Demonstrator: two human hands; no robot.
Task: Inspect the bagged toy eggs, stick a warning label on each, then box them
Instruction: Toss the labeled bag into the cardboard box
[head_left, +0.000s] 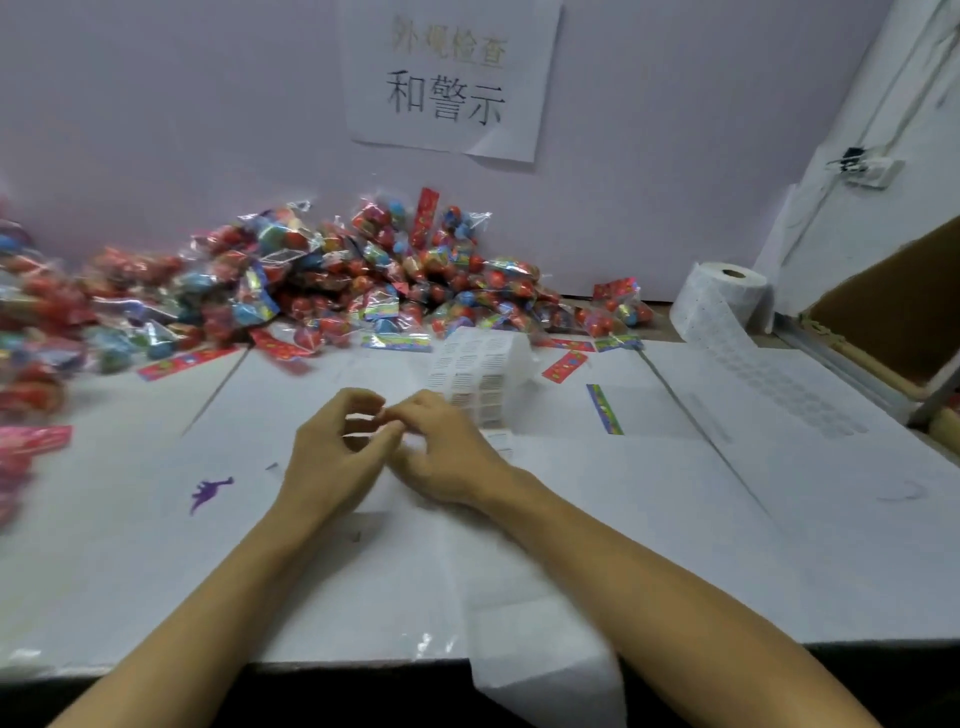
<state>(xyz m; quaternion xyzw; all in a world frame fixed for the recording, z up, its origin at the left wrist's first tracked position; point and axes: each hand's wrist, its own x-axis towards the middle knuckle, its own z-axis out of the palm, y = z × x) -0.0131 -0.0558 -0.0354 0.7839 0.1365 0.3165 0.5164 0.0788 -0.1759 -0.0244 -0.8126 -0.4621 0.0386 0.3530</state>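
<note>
The white tabletop fills most of the view, its near edge running along the bottom. A wide heap of bagged toy eggs, mostly red with blue and green among them, lies along the far edge against the wall and spreads to the far left corner. A paper sign with printed characters hangs on the wall above the heap. At the far right corner stands a roll of labels, its strip trailing over the tabletop toward the right edge. A label sheet with rows of small white labels curls up near the middle of the tabletop, just beyond the hands, and its backing paper runs under them and hangs over the near edge. The left hand and right hand meet at the middle, fingers curled, fingertips touching; they seem to pinch the label sheet or a label from it, though blur hides just what. A loose colourful header card lies right of the hands. A small purple dinosaur lies toward the left edge.
</note>
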